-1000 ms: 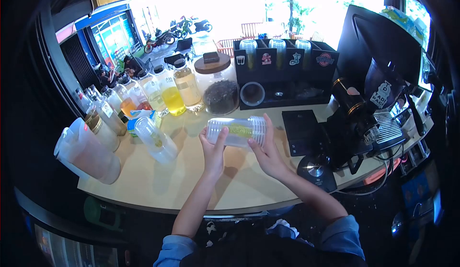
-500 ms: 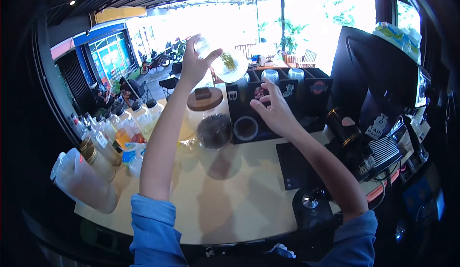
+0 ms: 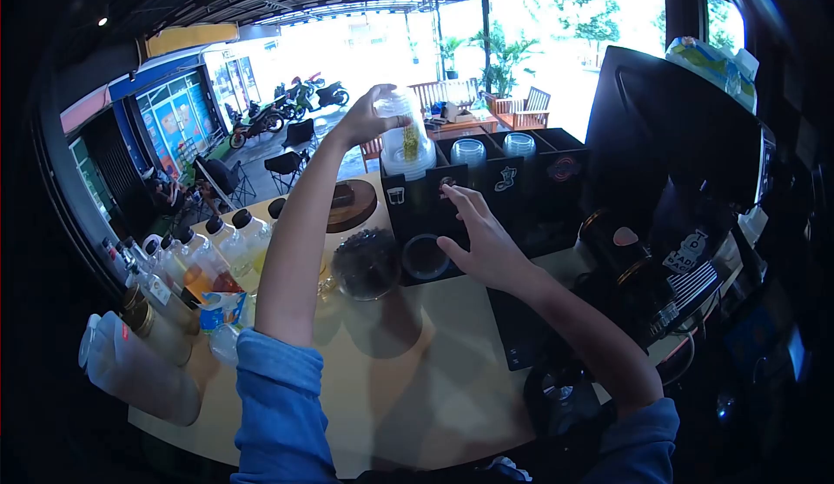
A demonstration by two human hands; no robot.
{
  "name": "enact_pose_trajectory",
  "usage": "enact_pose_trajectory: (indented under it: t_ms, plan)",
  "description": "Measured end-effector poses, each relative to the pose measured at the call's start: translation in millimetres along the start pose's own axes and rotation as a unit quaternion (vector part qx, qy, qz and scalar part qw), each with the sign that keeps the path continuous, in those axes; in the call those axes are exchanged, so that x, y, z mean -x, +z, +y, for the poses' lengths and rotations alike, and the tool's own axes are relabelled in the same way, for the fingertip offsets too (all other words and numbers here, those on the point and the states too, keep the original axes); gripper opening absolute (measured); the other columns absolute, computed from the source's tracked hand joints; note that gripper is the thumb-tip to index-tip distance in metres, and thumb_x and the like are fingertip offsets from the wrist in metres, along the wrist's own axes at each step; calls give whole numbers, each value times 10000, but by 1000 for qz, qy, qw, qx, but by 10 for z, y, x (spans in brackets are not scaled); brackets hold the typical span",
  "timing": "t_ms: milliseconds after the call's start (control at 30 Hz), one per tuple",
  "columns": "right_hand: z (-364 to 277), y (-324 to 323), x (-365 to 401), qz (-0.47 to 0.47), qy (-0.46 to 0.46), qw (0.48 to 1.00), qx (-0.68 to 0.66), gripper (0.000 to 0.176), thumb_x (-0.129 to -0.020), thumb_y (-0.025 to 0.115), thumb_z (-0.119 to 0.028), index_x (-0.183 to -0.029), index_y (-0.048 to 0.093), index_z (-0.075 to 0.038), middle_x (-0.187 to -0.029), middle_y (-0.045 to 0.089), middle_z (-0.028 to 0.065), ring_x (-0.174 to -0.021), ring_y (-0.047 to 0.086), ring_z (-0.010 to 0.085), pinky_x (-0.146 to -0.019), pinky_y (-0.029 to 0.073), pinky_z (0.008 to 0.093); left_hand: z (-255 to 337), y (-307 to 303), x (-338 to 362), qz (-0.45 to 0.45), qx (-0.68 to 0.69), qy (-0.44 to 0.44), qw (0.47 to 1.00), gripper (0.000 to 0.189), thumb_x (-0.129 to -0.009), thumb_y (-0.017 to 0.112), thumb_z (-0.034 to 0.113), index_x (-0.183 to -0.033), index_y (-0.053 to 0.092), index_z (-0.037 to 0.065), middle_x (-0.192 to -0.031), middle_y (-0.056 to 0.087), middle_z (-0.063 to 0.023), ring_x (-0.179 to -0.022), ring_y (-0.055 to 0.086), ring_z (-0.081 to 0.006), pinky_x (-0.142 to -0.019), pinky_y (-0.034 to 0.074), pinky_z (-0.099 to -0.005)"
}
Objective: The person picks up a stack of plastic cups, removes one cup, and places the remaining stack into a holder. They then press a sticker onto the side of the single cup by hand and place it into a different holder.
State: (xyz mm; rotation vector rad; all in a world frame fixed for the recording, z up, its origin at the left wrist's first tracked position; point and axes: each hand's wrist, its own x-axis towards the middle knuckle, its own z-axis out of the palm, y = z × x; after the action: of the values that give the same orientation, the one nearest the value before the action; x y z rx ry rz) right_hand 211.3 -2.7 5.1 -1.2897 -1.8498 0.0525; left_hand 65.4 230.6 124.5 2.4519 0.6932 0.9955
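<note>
Clear cups (image 3: 406, 136) carry a yellow-green pattern (image 3: 410, 143), the black organizer (image 3: 539, 202) pale logos (image 3: 505, 180); the sleeves (image 3: 280, 397) are blue.

Your left hand (image 3: 363, 121) covers part of the stack of clear cups (image 3: 411, 147); whether the lower end sits inside the black organizer (image 3: 547, 184) or above it cannot be told. The organizer's front wall conceals the bottoms of two further cup stacks (image 3: 467, 152). Your right hand (image 3: 478, 239) partly masks a sticker (image 3: 446, 185), and your right forearm (image 3: 591, 332) overlaps a flat black pad (image 3: 519, 345). Your left forearm (image 3: 295, 267) obscures bottles behind it. The lower edge crops both your sleeves (image 3: 278, 397). Distant seated people (image 3: 163, 190) appear too small to make out.
</note>
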Motion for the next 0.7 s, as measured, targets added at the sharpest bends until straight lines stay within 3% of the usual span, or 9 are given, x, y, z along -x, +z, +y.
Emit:
enact_pose_trajectory:
  t_ms: [100,167,300,433,700]
  plan:
    - [15,9,16,-3,-3,1000,13,674,-839,614,-189,-1398,282,-14,-1386,332,207,-1304,359,392,-1041,352,443,-145,107,-44,-55,22,-9,998,938,-693,807,437,-1381,349,-6,-1391,407,-188,-1320,374,-282,-1089,321,-413]
    - [15,5,34,-4,-4,1000,20,672,-838,613,-190,-1398,284,-17,-1387,331,203,-1301,365,389,-1033,357,446,-181,202,-3,-52,17,-7,998,883,-665,836,356,-1334,398,-18,-1297,500,-218,-1206,504,-277,-1032,394,-374]
    - [29,4,77,-19,0,999,43,664,-841,612,-195,-1396,291,-22,-1391,327,192,-1283,388,384,-994,377,457,-299,320,93,-73,38,-40,996,893,-660,839,370,-1334,397,-12,-1280,511,-200,-1198,507,-259,-1031,390,-361]
    - [21,15,94,-28,1,999,42,659,-842,613,-202,-1392,297,-25,-1394,322,190,-1260,412,388,-976,388,465,-345,320,154,-104,7,-55,993,987,-654,830,440,-1404,338,26,-1402,410,-171,-1304,398,-263,-1071,338,-393]
    - [-86,28,157,-34,-11,998,49,654,-841,615,-204,-1389,304,-28,-1396,317,197,-1240,430,392,-960,396,462,-421,341,148,-147,13,-64,987,1023,-649,840,416,-1428,296,35,-1444,355,-168,-1280,426,-266,-1049,356,-372]
